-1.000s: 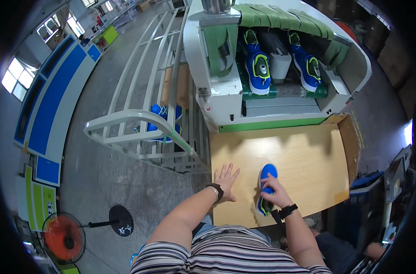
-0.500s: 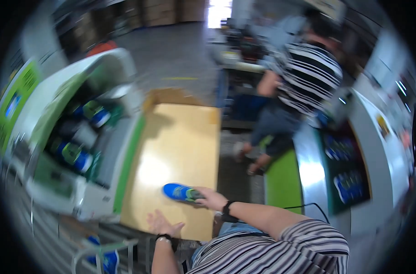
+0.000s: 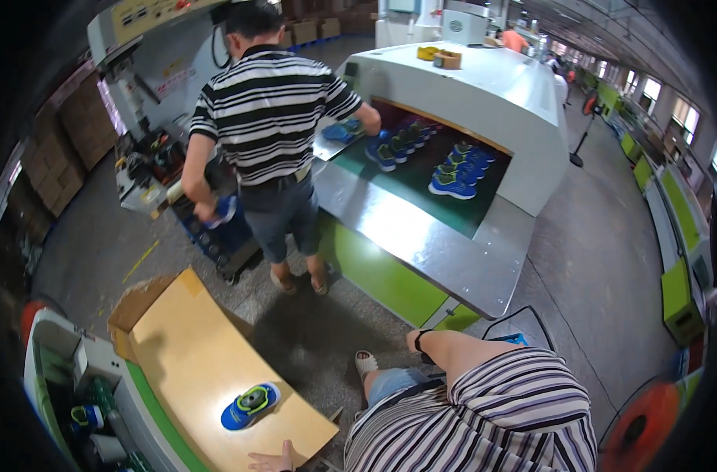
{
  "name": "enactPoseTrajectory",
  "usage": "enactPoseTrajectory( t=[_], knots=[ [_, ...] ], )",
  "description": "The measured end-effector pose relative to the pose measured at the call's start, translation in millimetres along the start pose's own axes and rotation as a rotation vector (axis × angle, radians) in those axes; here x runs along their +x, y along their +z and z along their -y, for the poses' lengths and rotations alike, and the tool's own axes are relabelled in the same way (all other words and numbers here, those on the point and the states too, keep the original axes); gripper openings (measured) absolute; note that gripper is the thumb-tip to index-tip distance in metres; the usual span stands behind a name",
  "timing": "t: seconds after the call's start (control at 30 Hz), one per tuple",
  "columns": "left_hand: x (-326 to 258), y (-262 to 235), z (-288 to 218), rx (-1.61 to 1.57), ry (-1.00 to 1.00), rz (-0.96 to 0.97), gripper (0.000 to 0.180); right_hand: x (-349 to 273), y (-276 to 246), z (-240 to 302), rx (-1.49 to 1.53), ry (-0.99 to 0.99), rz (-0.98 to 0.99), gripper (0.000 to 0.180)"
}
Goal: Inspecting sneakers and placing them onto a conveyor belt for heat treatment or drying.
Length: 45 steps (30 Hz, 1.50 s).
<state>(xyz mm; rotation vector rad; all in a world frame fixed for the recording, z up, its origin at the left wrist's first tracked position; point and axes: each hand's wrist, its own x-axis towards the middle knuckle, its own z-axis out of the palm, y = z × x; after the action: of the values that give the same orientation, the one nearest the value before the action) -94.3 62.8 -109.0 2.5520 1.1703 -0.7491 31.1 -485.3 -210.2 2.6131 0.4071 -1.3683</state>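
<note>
A blue sneaker (image 3: 236, 415) with a dark grey opening and lime trim rests on the light wooden board (image 3: 187, 366) at lower left. At the board's near edge, beside the sneaker, my left hand (image 3: 273, 458) is open with its fingers spread and nothing in it. My right hand (image 3: 413, 340) hangs past the board at my right side, near the green panel below the metal table. Its fingers are mostly hidden behind the wrist. Rows of similar blue sneakers (image 3: 453, 177) stand on the dark green belt (image 3: 421, 206) of a white machine ahead.
A co-worker (image 3: 268, 118) in a striped shirt stands ahead, one hand toward the belt sneakers. The shiny metal table (image 3: 394, 224) reaches toward me. At left, a machine with a green edge (image 3: 155, 417) adjoins the board. An orange round fan (image 3: 640, 429) stands at lower right.
My view has swung to the right. My right hand has let go of the sneaker, which stays on the board, and has moved away to my right side. The co-worker has turned toward the belt.
</note>
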Motion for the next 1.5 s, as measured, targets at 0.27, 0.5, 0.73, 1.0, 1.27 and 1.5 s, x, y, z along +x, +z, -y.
enactPoseTrajectory(
  t=[0.27,0.5,0.73,1.0,1.27,1.5],
  knots=[
    [-10,-13,-3,0.083,-0.005,-0.032,0.141,-42,10,-17,0.428,0.189,-0.21,0.033],
    [-18,-21,-2,0.077,0.007,-0.028,0.14,-54,-28,27,0.559,-0.005,-0.296,0.033],
    [-17,-11,9,0.072,0.042,-0.049,0.132,-64,-43,45,0.504,-0.006,-0.235,0.032],
    [-9,8,12,0.014,-0.003,-0.075,0.123,-63,-23,47,0.424,-0.04,-0.241,0.034],
    [-39,-15,6,0.108,0.045,-0.097,0.108,-59,-6,45,0.35,-0.064,-0.274,0.034],
    [-31,-14,30,0.171,0.236,-0.067,0.136,-51,3,35,0.53,-0.082,-0.283,0.037]
  ],
)
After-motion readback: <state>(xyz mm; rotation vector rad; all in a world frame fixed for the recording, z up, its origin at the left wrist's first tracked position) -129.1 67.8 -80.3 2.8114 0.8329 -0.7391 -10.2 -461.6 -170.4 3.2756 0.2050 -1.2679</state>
